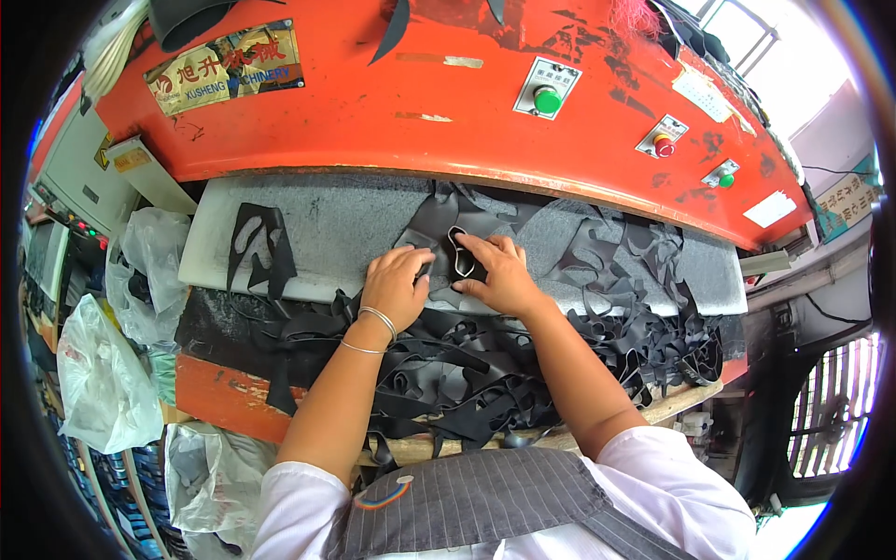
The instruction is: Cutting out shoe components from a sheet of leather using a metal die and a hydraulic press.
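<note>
My right hand (pixel 504 275) is closed on a cutting die (pixel 461 254), a dark, narrow form with a bright metal edge. The die stands on black sheet material (pixel 446 219) that looks like leather and lies on the grey cutting board (pixel 350 219). Just left of the die, my left hand (pixel 396 285) has its fingers curled round a small black piece (pixel 425 271), mostly hidden by the fingers. Black offcuts (pixel 457 373) with cut-out curves are heaped below both hands. Another offcut with holes (pixel 259 247) lies at the board's left.
Right above the board spans the orange-red press beam (pixel 392 121), carrying green buttons (pixel 546 100) and a red knob (pixel 664 146). Plastic bags (pixel 107 383) hang at the left. A wooden bar (pixel 686 399) runs along the near side below the scraps.
</note>
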The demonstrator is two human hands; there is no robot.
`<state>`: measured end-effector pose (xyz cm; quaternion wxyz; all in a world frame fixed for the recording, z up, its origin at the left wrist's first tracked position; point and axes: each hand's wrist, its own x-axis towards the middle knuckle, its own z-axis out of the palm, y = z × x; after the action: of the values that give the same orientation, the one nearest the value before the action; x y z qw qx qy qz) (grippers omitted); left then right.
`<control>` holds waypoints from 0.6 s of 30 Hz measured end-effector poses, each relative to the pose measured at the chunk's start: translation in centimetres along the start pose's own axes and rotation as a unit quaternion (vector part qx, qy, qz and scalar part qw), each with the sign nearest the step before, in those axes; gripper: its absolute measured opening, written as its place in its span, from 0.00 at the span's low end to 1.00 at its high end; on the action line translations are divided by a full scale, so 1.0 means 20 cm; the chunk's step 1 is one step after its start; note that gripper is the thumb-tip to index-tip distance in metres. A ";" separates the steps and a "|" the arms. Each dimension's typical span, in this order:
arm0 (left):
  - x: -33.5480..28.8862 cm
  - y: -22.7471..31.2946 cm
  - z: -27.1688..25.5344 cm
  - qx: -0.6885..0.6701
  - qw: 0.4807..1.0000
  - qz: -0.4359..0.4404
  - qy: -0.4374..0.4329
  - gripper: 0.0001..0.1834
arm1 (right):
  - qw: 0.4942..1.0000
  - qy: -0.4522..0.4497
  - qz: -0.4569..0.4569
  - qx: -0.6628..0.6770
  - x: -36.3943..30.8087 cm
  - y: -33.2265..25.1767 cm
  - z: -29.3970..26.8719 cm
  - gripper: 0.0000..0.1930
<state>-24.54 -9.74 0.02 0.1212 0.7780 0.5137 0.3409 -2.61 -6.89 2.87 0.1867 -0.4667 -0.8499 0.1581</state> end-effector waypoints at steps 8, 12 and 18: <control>0.08 0.03 0.00 -0.011 0.996 -0.061 -0.057 0.28 | 0.999 0.037 -0.008 0.006 -0.02 0.02 0.04 0.38; 0.05 -0.06 0.03 -0.076 0.995 0.022 0.060 0.12 | 0.996 0.092 -0.001 0.009 -0.01 0.03 0.05 0.35; 0.06 -0.08 -0.03 -0.016 0.998 0.034 0.057 0.05 | 0.989 0.141 0.020 -0.033 0.10 -0.03 0.02 0.29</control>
<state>-25.82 -8.07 0.05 0.0924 0.7721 0.4876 0.3970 -4.15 -5.55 3.11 0.2858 -0.5069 -0.8106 0.0664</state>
